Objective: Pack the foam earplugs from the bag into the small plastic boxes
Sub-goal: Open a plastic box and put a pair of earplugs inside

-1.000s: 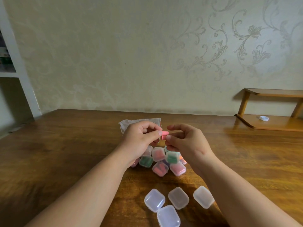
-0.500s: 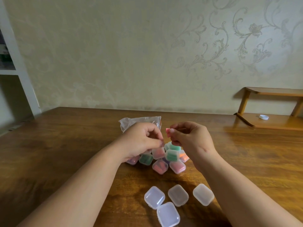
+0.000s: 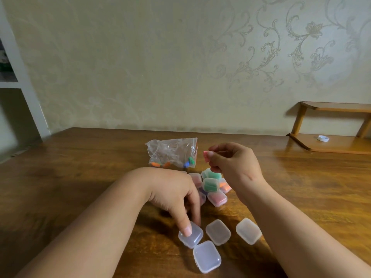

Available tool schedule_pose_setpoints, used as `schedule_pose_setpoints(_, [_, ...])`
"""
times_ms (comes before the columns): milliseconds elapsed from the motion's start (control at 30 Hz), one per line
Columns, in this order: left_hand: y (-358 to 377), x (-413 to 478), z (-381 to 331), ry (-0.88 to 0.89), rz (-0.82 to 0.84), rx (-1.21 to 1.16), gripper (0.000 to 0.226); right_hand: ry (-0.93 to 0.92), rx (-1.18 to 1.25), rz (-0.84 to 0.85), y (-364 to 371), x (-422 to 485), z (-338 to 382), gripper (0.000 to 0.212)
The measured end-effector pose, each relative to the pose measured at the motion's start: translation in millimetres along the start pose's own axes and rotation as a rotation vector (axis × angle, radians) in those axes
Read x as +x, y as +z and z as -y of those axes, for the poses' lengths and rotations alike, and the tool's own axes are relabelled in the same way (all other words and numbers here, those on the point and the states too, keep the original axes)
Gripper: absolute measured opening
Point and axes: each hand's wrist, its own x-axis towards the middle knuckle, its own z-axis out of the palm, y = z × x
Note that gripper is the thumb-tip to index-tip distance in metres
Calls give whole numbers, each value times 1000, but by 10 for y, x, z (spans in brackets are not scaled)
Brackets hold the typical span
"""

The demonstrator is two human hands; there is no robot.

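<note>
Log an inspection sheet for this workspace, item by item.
Surface: wooden table, glossy.
Job's things: clear bag lying flat, with a few orange, green and blue earplugs inside; a pile of filled boxes in front of it; four empty boxes, lids shut, nearest the person.
Clutter: nothing seen.
Hands: left hand has a fingertip on the leftmost empty box; right hand pinches a pink earplug above the pile.
Cables: nothing seen.
Surroundings: patterned wall; wooden shelf at right, with a white cap on it; white shelving at left.

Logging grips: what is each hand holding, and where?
Right hand pinches pink earplug by one end; left hand holds nothing, fingertip touching a clear box.
</note>
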Motion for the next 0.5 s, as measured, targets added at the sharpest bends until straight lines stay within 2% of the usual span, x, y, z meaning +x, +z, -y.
schedule_pose_setpoints(200, [-5,15,43,27,-87,-34,17,12,-3,-13,0,5,-5,9])
schedule_pose_setpoints(433, [36,23,154,164,-300,-385,33,27,11,-40,-12,13,11,5])
schedule_pose_setpoints(500, [39,25,181,213,-377,-446,31,41,28,-49,-17,16,22,5])
